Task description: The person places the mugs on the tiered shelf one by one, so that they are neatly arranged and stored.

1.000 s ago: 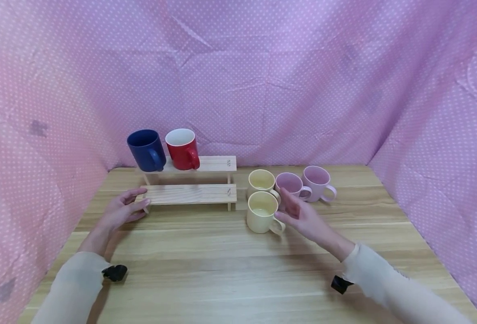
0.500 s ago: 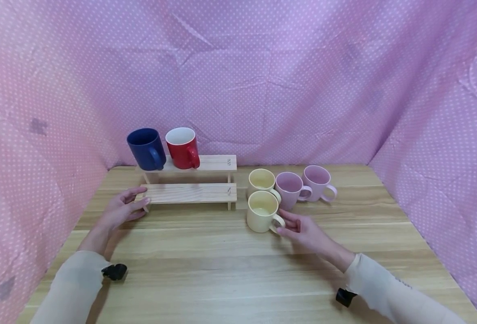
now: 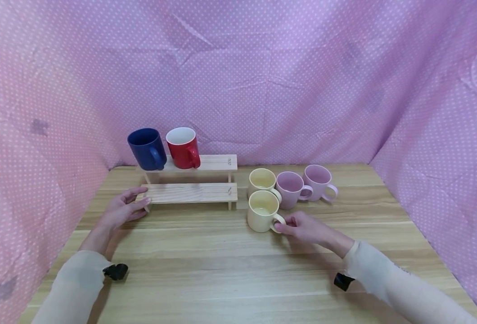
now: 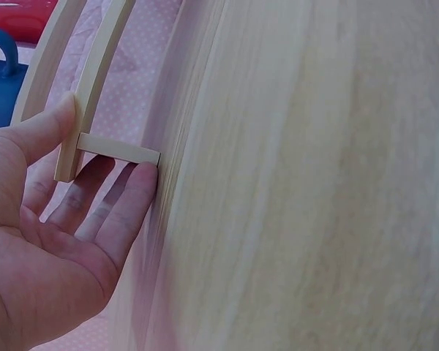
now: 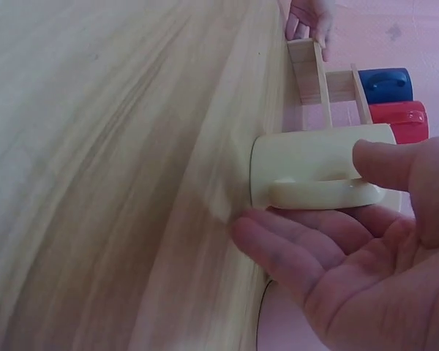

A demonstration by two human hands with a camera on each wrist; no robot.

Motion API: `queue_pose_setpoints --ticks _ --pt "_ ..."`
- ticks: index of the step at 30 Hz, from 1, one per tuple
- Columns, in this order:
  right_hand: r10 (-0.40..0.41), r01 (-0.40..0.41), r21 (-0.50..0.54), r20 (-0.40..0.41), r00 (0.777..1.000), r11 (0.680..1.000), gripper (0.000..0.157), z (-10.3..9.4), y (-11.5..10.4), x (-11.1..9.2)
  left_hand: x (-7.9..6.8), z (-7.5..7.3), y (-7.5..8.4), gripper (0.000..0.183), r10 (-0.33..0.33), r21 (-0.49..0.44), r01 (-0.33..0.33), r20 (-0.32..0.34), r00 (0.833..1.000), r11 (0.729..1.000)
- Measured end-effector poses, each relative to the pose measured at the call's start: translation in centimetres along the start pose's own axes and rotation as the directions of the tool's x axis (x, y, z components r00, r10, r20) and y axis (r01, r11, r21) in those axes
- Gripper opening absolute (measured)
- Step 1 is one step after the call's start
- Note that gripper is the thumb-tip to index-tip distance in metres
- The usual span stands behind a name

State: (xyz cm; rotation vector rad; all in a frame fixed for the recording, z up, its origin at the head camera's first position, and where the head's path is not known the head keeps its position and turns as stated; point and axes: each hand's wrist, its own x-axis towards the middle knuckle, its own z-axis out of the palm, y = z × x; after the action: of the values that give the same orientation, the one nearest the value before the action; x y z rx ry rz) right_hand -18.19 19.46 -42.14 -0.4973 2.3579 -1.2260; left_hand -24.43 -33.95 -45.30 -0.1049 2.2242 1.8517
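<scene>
- Right hand (image 3: pixel 308 230): pinching front yellow mug (image 3: pixel 258 220) by the handle, thumb one side, fingers the other. Mug upright on bench (image 3: pixel 206 274), directly left of that hand.
- Beyond right hand: rear yellow mug (image 3: pixel 261 181), left pink mug (image 3: pixel 289 197), right pink mug (image 3: pixel 315 186).
- Left hand (image 3: pixel 119 210): gripping left end of wooden rack (image 3: pixel 190 193), thumb on lower board.
- Blue mug (image 3: pixel 144 155), red mug (image 3: pixel 183 155): top board, beyond left hand.

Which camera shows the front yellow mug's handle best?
The right wrist view: the handle is big and close there. The head view shows it smaller, with fingers partly over it. The left wrist view doesn't show it.
</scene>
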Motion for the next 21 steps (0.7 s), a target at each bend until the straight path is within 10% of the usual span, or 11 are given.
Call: queue_pose_setpoints --ticks 21 --pt "-0.032 0.023 0.144 0.061 0.998 0.989 0.028 -0.24 -0.05 0.19 0.24 -0.07 0.08 0.077 -0.017 0.029 0.018 -0.028 0.999 0.999"
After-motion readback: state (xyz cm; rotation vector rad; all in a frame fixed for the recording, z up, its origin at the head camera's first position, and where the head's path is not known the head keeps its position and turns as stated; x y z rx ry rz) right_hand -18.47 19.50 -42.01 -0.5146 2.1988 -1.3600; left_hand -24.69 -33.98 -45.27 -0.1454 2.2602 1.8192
